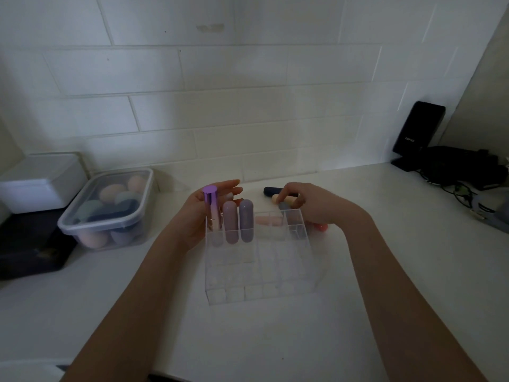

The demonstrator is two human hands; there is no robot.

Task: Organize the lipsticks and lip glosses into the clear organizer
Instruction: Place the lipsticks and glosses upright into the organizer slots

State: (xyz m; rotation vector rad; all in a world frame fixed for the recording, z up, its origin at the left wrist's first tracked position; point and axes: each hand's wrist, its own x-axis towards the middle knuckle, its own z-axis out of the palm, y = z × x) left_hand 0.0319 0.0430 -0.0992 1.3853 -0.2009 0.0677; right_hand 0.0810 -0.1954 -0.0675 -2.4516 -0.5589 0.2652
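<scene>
A clear organizer point(264, 274) with many square cells stands on the white counter in front of me. Its back row holds a shiny purple tube point(212, 213), a pink capsule tube point(230, 223) and a lilac capsule tube point(246, 220), all upright. My left hand point(198, 213) rests open against the organizer's back left corner, behind the purple tube. My right hand point(308, 205) pinches a grey-blue tube point(283, 206) at the back right corner. Behind the organizer lie a dark navy tube point(271, 191), a cream tube point(286, 199), a pale pink tube point(268, 220) and a coral one point(321, 226).
A lidded clear tub point(110, 208) of makeup sponges sits at the left, beside a white box point(41, 180) and a black box point(30, 252). A black speaker point(418, 133) and tangled cables point(465, 175) fill the back right corner. A tiled wall runs behind.
</scene>
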